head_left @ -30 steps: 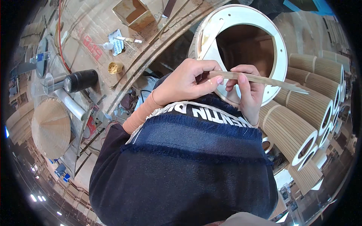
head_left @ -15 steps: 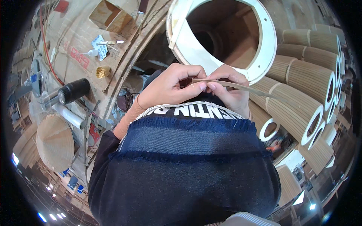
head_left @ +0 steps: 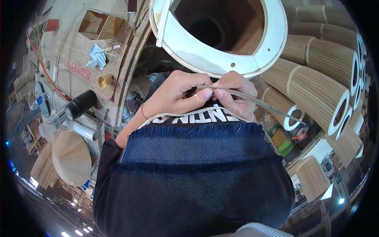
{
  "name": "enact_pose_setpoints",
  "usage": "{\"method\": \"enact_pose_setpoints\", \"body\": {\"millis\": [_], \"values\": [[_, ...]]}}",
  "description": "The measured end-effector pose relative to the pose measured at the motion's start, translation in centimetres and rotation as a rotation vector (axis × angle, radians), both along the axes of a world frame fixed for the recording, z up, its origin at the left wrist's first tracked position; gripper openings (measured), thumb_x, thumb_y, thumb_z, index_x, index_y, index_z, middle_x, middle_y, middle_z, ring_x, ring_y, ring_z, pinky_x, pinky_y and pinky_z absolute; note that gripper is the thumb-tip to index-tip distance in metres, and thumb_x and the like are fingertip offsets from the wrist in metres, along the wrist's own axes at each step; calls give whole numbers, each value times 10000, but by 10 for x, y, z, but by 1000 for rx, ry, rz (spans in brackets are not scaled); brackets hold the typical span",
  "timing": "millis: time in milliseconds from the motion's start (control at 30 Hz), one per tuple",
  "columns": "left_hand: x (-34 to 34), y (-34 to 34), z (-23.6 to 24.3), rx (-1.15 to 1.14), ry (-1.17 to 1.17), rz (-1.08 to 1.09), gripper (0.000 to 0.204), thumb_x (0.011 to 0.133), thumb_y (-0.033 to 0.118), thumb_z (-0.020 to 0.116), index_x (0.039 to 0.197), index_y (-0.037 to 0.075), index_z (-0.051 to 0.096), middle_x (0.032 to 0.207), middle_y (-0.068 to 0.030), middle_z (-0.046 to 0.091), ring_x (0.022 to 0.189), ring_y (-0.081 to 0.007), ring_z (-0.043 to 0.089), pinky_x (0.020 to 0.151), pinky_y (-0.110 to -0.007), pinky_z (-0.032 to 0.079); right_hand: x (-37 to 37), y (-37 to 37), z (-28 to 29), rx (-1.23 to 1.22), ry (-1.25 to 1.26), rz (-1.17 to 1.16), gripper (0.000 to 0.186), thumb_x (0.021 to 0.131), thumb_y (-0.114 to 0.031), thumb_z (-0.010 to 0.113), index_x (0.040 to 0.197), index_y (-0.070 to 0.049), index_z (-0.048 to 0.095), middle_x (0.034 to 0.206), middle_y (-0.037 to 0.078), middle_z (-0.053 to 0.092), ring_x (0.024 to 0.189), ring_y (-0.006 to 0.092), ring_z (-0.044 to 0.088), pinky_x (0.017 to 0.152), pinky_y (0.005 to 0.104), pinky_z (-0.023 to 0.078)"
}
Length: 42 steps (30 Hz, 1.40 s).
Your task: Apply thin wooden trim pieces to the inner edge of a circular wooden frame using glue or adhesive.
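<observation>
Both hands meet in front of my waist, pinching one thin, narrow wooden strip (head_left: 260, 103). My left hand (head_left: 177, 93) grips its short end between thumb and fingers. Right beside it, my right hand (head_left: 235, 93) pinches the same strip, its thumb close to the left thumb. The long part of the strip runs out to the right and tapers to a frayed tip. Just beyond the hands stands a large hollow drum-like cylinder with a white ring rim (head_left: 213, 55), screw holes in it and a brown inside. The curled fingers beneath the strip are partly hidden.
Ribbed wooden cylinders (head_left: 316, 87) with white ring ends are stacked at the right. On the left, a cardboard-covered table (head_left: 59, 47) holds an open wooden box (head_left: 100, 24), a small glue bottle (head_left: 91, 64), a black cylinder (head_left: 81, 104) and a red hose (head_left: 45, 73). A conical hat (head_left: 72, 158) lies nearer.
My view has shifted, so the white-rimmed cylinder sits further left and the table items have moved left and down. Both hands keep their pinch on the strip, whose free end now shows more sharply.
</observation>
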State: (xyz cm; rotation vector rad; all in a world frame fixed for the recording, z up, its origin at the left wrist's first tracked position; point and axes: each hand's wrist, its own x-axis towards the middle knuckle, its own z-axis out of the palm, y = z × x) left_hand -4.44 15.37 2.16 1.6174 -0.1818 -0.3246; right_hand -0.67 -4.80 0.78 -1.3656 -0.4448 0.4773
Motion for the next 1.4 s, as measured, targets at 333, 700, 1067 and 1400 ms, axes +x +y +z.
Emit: {"method": "enact_pose_setpoints", "body": {"millis": [333, 700, 1067, 1400], "values": [[14, -1, 5, 90, -129, -8, 191, 903, 231, 690, 904, 41, 668, 720, -69, 613, 614, -181, 578, 612, -280, 476, -16, -15, 4, 141, 213, -180, 137, 924, -3, 645, 1057, -3, 610, 787, 122, 675, 661, 149, 669, 572, 226, 541], [143, -68, -31, 611, 249, -414, 883, 871, 695, 542, 1260, -95, 614, 1224, -328, 619, 1168, -406, 615, 996, -468, 462, 1, -79, -1, 1, -194, -995, 172, 1013, -144, 558, 1129, -24, 519, 710, 106, 617, 561, 156, 560, 533, 259, 481], [144, -56, -32, 148, 649, -401, 689, 767, 439, 852, 1173, -79, 650, 1077, -183, 692, 909, -186, 694, 786, -236, 552, -22, -71, -26, 22, 0, -1003, 191, 1009, -145, 582, 1132, -13, 520, 770, 100, 636, 610, 155, 591, 558, 250, 485], [145, -57, -36, 194, 675, -415, 557, 812, 399, 824, 1183, 12, 674, 1040, -109, 706, 854, -117, 685, 745, -188, 560, -13, -67, -38, 41, 1, -942, 160, 1003, -98, 576, 1115, 11, 539, 785, 112, 641, 637, 161, 602, 595, 288, 509]]}}
